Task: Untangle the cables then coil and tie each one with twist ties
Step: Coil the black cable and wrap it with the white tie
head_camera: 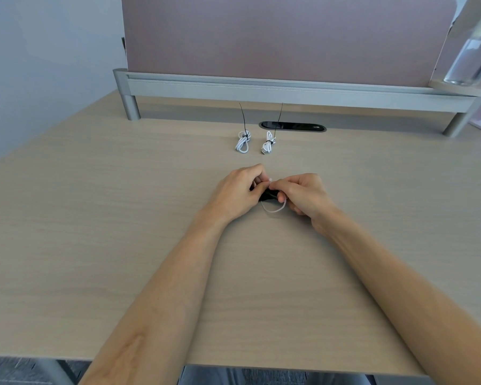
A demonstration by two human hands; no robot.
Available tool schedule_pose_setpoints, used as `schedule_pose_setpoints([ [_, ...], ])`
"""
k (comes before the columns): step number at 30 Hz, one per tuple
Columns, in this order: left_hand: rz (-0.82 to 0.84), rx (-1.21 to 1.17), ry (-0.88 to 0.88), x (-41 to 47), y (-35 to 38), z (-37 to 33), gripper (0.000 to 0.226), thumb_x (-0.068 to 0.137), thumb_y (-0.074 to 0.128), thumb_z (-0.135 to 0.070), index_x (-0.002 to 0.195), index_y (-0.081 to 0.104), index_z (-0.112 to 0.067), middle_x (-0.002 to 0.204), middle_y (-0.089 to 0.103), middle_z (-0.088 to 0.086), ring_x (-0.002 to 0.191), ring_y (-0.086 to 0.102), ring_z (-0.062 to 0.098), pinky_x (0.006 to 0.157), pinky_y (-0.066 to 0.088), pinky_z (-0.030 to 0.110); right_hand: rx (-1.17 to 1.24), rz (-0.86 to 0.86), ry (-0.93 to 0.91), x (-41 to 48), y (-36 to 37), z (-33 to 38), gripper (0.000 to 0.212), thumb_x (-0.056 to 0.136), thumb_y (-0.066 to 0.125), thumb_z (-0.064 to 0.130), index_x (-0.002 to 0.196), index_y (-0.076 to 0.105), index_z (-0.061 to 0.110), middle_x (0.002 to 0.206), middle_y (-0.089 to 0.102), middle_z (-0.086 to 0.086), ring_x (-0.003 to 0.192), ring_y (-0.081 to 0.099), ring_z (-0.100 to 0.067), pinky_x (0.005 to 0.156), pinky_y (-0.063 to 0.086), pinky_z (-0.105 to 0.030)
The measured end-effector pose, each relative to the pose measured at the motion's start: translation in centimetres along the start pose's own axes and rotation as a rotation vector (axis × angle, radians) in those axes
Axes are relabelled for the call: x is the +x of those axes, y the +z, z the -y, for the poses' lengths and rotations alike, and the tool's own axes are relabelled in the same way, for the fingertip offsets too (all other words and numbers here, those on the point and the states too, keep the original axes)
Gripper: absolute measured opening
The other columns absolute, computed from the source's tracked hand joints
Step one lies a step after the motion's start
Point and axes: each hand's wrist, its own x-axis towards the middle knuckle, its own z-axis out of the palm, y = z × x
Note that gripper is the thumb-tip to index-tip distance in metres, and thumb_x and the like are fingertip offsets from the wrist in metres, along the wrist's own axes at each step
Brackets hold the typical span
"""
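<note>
On the desk (109,218), our left hand (235,191) grips a small black cable bundle (268,195); our right hand (303,197) pinches the white tie (272,210) looped under it. The coil seems light and springy, so we should clamp its middle.

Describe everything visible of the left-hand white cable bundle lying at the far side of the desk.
The white cable is a thin, smooth, plastic-looking cord coiled into a small elongated bundle. A black tie cinches it near its far end, the long tail pointing away towards the rail. It lies flat on the desk, apart from its neighbour; no hand touches it.
</note>
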Motion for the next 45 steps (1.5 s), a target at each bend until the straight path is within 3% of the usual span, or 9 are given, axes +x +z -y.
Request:
schedule_pose_setpoints([
  [9,-0.010,0.004,-0.005,0.1,0.2,0.2,0.010,0.090,0.059,-0.027,0.080,0.055,-0.027,0.077,0.062,-0.010,0.072,0.059,0.015,0.065,0.051,0.042,0.080,0.020,0.011,-0.1,-0.6,-0.1,0.023,0.087,0.064,0.026,0.071,0.066,0.009,0.059,0.063,0.000,0.038,0.033,-0.010,0.037,0.023,-0.018],
  [14,0.007,-0.031,0.002,0.1,0.1,0.1,0.012,0.088,0.059,-0.024,0.078,0.056,-0.030,0.076,0.062,-0.012,0.072,0.059,0.013,0.066,0.052,0.042,-0.014,-0.017,-0.047,0.4,-0.3,-0.8,0.031,0.088,0.066,0.028,0.060,0.062,0.015,0.041,0.049,0.013,0.041,0.032,-0.008,0.040,0.025,-0.019],
  [17,0.005,-0.045,0.002,0.1,0.1,0.0,0.013,0.088,0.060,-0.023,0.077,0.057,-0.030,0.074,0.061,-0.012,0.072,0.059,0.014,0.067,0.052,0.043,-0.025,-0.081,-0.131,0.8,0.1,-1.1,0.025,0.089,0.065,0.031,0.068,0.067,0.017,0.051,0.060,0.012,0.043,0.047,0.001,0.047,0.036,-0.013],
  [23,0.005,-0.046,0.000,0.1,0.0,-0.2,0.016,0.087,0.064,-0.022,0.076,0.056,-0.029,0.073,0.060,-0.012,0.071,0.058,0.017,0.067,0.051,0.043,0.010,-0.087,-0.152,1.9,0.3,-0.7,0.014,0.085,0.066,0.022,0.075,0.074,0.017,0.076,0.070,0.001,0.073,0.062,-0.011,0.072,0.051,-0.027],
  [28,0.014,-0.042,-0.009,0.0,-0.1,-0.2,0.012,0.087,0.063,-0.023,0.077,0.057,-0.026,0.072,0.061,-0.012,0.071,0.059,0.016,0.068,0.051,0.043,-0.069,-0.063,-0.171,1.7,0.6,-0.1,0.027,0.095,0.055,0.031,0.084,0.066,0.008,0.068,0.057,-0.005,0.064,0.054,-0.014,0.063,0.045,-0.032],
  [31,0.033,-0.042,-0.037,-0.1,-0.1,-0.2,0.014,0.088,0.061,-0.021,0.076,0.056,-0.028,0.073,0.062,-0.011,0.073,0.058,0.017,0.070,0.051,0.044,0.101,-0.210,-0.253,1.6,-0.7,1.4,0.034,0.098,0.049,0.034,0.090,0.058,0.002,0.076,0.054,-0.023,0.066,0.049,-0.016,0.068,0.042,-0.045],
  [34,0.030,-0.037,-0.055,0.0,0.0,-0.2,0.019,0.088,0.060,-0.018,0.075,0.054,-0.031,0.074,0.061,-0.011,0.074,0.058,0.017,0.071,0.052,0.044,0.216,-0.238,-0.318,1.8,-1.4,1.9,0.025,0.099,0.046,0.036,0.085,0.054,0.016,0.073,0.044,-0.003,0.070,0.039,-0.014,0.070,0.036,-0.034],
  [40,0.031,-0.072,-0.073,0.1,0.0,0.0,0.012,0.088,0.061,-0.018,0.078,0.059,-0.024,0.074,0.065,-0.009,0.075,0.061,0.017,0.073,0.052,0.043,0.121,-0.128,-0.335,2.0,-0.1,-0.2,0.018,0.096,0.055,0.034,0.109,0.057,0.022,0.104,0.066,0.004,0.075,0.054,-0.002,0.068,0.044,-0.014],
  [45,0.025,-0.088,-0.082,-0.1,-0.2,-0.1,0.012,0.087,0.061,-0.017,0.078,0.062,-0.025,0.076,0.067,-0.009,0.075,0.063,0.013,0.074,0.052,0.041,-0.003,-0.180,-0.326,2.4,1.0,-1.9,0.010,0.090,0.064,0.020,0.081,0.064,0.021,0.082,0.068,0.004,0.067,0.065,-0.011,0.072,0.054,-0.031],
])
